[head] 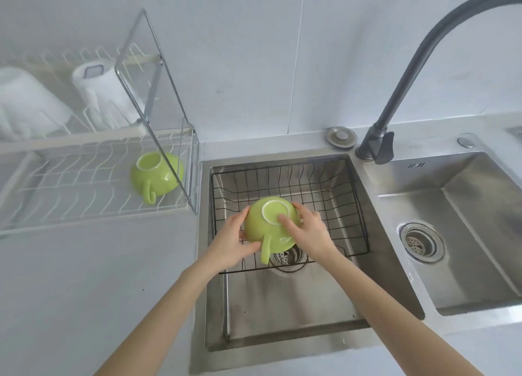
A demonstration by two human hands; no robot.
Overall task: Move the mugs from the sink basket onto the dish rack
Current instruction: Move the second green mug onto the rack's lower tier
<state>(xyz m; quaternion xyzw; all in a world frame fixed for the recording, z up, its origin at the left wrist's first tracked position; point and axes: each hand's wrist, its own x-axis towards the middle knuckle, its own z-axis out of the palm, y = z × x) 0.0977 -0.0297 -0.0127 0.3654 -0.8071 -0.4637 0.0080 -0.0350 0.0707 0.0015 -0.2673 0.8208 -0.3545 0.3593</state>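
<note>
While second lime-green ceramic mug [269, 224] sits inverted over black wire sink basket [336, 189], both hands clasp it: left hand [234, 241] fingers curled round left wall near handle, right hand [309, 231] fingers spread across base and right wall. First green mug [156, 175] already inverted on white wire dish rack [70, 183]. No further mugs visible in basket; judged roughly half done, transfer leftward remaining.

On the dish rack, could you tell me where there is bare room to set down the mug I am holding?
The lower tier of the white dish rack is bare left of the upturned green mug, out to its left end. The right end is crowded: that mug sits against the chrome frame. The upper tier holds white cups.
</note>
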